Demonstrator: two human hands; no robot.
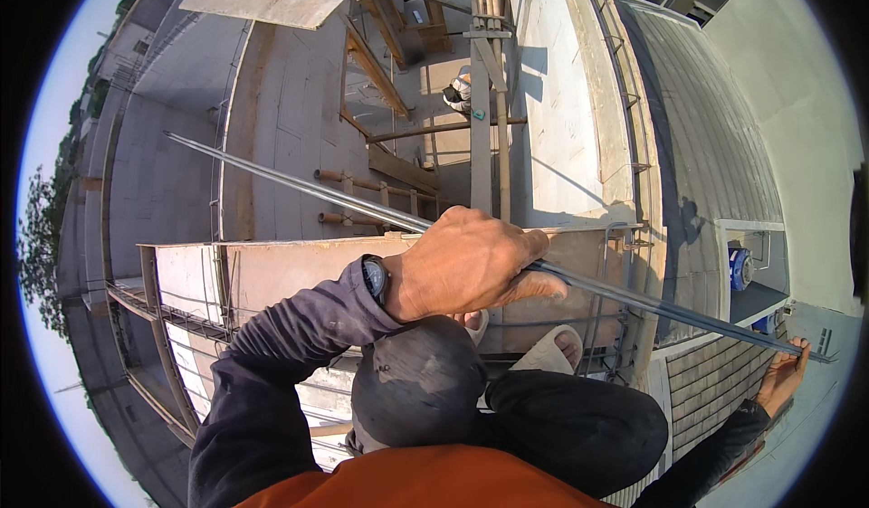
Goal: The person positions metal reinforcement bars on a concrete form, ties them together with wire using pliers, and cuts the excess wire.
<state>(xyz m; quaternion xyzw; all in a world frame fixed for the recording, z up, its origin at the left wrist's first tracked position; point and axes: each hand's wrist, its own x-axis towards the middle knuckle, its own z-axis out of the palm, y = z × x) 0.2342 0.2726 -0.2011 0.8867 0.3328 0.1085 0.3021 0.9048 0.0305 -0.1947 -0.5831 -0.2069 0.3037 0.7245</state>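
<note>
My left hand (466,264) is closed around a bundle of long, thin steel rods (272,174), which slants across the view from upper left to lower right. A dark watch (374,278) is on that wrist. My right hand (780,374) grips the same rods close to their lower right end, its fingers curled around them. Below the rods are my dark-clad knees (570,427) and my sandalled feet (548,352), beside a pale formwork panel (208,273). Bent rebar (602,300) stands behind the rods at the right.
A person (457,94) is low down in the gap ahead, among timber planks (482,160) and bamboo poles (430,131). A wall top with rebar (625,101) runs along the right, beside a corrugated roof (724,155), a blue tank (739,268) and roof tiles (706,399). Trees are far left.
</note>
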